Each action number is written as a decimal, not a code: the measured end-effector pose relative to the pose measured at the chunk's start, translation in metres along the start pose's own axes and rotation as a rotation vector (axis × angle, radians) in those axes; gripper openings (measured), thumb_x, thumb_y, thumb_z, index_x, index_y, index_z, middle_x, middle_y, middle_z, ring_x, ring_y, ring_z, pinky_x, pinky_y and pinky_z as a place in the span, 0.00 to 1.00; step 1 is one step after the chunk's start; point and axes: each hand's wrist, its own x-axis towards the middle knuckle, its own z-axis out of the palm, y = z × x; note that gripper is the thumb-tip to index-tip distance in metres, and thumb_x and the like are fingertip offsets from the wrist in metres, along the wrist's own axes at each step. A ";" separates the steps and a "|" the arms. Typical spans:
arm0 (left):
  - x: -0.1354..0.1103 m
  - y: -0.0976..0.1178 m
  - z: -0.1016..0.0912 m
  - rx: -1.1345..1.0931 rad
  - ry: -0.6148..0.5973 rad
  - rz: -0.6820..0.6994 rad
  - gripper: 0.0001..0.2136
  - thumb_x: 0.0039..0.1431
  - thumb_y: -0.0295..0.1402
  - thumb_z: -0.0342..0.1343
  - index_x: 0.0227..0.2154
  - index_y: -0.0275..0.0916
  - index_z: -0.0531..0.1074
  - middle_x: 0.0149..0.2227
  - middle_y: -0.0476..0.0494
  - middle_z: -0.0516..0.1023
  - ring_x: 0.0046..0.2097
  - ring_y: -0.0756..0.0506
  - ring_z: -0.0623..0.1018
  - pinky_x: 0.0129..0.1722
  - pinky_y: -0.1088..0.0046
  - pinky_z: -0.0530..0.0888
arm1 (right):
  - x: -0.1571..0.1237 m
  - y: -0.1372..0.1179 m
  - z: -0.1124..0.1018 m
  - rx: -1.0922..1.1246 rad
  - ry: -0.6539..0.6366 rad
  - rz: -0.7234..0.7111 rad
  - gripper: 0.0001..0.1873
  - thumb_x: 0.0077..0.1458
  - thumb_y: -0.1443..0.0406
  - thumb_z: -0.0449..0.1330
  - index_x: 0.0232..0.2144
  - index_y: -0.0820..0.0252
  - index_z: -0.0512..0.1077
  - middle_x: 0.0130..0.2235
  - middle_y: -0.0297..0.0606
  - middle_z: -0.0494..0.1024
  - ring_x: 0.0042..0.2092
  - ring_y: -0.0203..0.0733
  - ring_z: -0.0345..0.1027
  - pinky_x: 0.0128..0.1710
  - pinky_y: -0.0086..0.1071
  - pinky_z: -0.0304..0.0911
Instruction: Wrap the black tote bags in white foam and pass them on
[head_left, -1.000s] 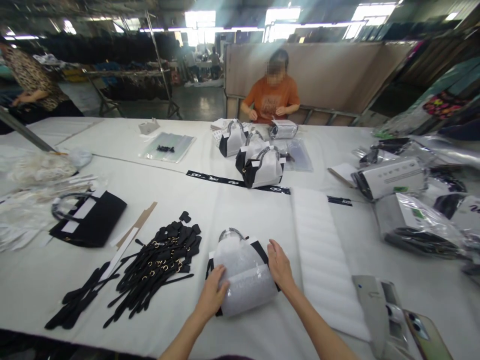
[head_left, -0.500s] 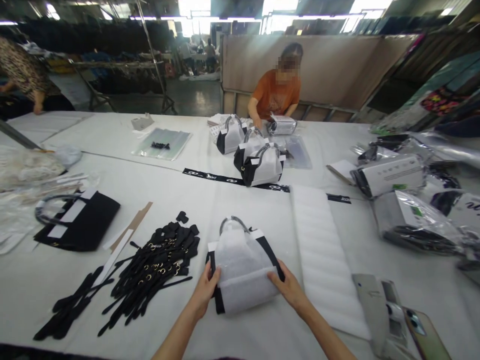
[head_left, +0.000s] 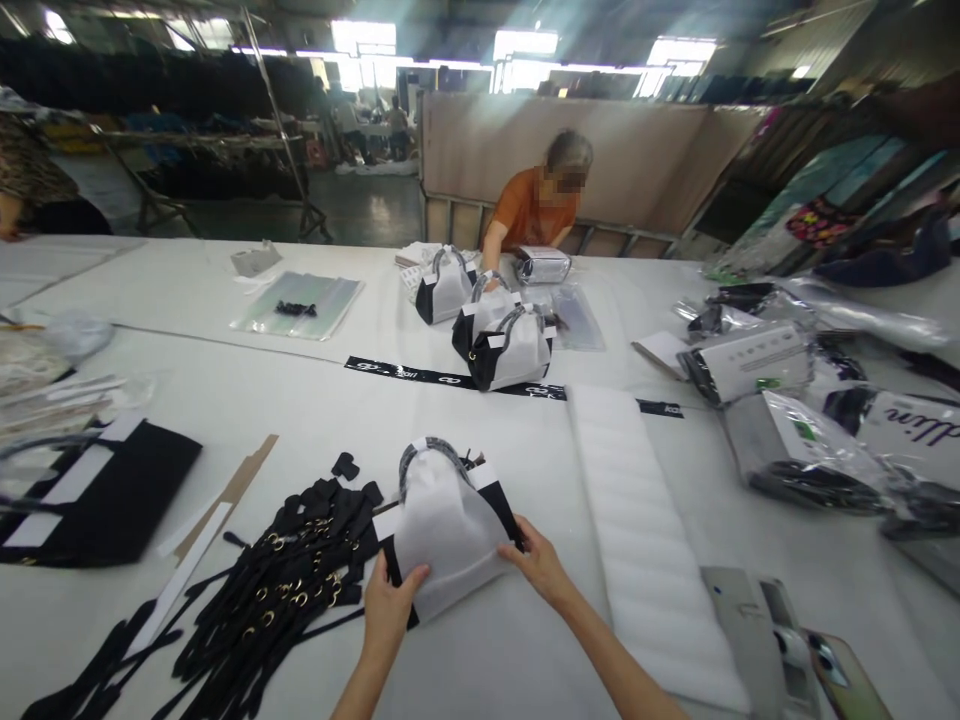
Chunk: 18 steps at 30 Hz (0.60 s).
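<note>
Both my hands grip a small black handbag wrapped in white foam sheet [head_left: 442, 525], lying on the white table [head_left: 487, 430] just in front of me. My left hand [head_left: 391, 608] holds its lower left corner. My right hand [head_left: 538, 565] holds its right edge. The bag's grey handle arches up at the far side. A pile of black straps with gold rings [head_left: 292, 570] lies just left of the bag.
A white foam strip [head_left: 637, 520] lies to the right, a phone [head_left: 840, 670] at the near right. Three wrapped bags [head_left: 487, 320] stand mid-table before a person in an orange shirt [head_left: 532, 215]. Bagged goods [head_left: 795, 440] crowd the right; a black bag [head_left: 97, 490] lies left.
My hands have shifted along the wrapped bag and tipped it up toward standing, its handle now higher. The view has moved right. The person in orange leans over the table.
</note>
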 end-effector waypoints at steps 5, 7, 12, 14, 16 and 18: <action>-0.006 -0.007 0.002 -0.030 -0.043 0.062 0.30 0.41 0.41 0.63 0.49 0.37 0.65 0.46 0.38 0.74 0.49 0.37 0.73 0.51 0.57 0.69 | 0.004 0.008 0.000 -0.008 0.056 0.057 0.23 0.47 0.56 0.61 0.45 0.59 0.72 0.41 0.36 0.78 0.43 0.48 0.70 0.44 0.37 0.66; -0.012 -0.007 0.004 -0.083 -0.049 0.045 0.28 0.42 0.41 0.62 0.48 0.37 0.65 0.45 0.39 0.75 0.49 0.38 0.74 0.51 0.57 0.69 | 0.000 0.008 0.002 -0.015 0.070 0.075 0.22 0.47 0.55 0.61 0.44 0.59 0.73 0.40 0.36 0.78 0.42 0.49 0.70 0.44 0.38 0.66; -0.017 -0.014 -0.009 -0.217 -0.232 -0.082 0.27 0.34 0.45 0.66 0.39 0.38 0.70 0.45 0.38 0.76 0.48 0.38 0.75 0.48 0.61 0.73 | -0.017 0.015 0.000 -0.034 0.105 0.117 0.23 0.47 0.53 0.61 0.44 0.57 0.73 0.42 0.37 0.78 0.44 0.53 0.71 0.46 0.41 0.67; -0.007 -0.013 -0.030 -0.162 -0.295 -0.151 0.25 0.29 0.50 0.66 0.30 0.39 0.71 0.38 0.40 0.78 0.41 0.38 0.76 0.41 0.63 0.75 | -0.023 0.025 -0.004 -0.024 0.103 0.129 0.24 0.46 0.53 0.61 0.45 0.55 0.74 0.44 0.37 0.78 0.46 0.54 0.71 0.48 0.43 0.66; 0.010 -0.001 -0.057 -0.014 -0.258 -0.142 0.22 0.33 0.56 0.61 0.21 0.42 0.67 0.26 0.44 0.75 0.32 0.40 0.75 0.34 0.63 0.74 | -0.027 0.037 -0.008 -0.011 0.087 0.134 0.23 0.44 0.52 0.62 0.44 0.49 0.75 0.45 0.35 0.78 0.48 0.55 0.71 0.49 0.44 0.67; 0.030 0.024 -0.075 0.169 -0.144 -0.054 0.21 0.41 0.58 0.54 0.16 0.44 0.63 0.19 0.48 0.69 0.27 0.42 0.72 0.31 0.63 0.73 | -0.028 0.048 -0.011 -0.036 0.106 0.155 0.20 0.41 0.52 0.64 0.41 0.38 0.76 0.43 0.29 0.79 0.47 0.55 0.71 0.46 0.45 0.70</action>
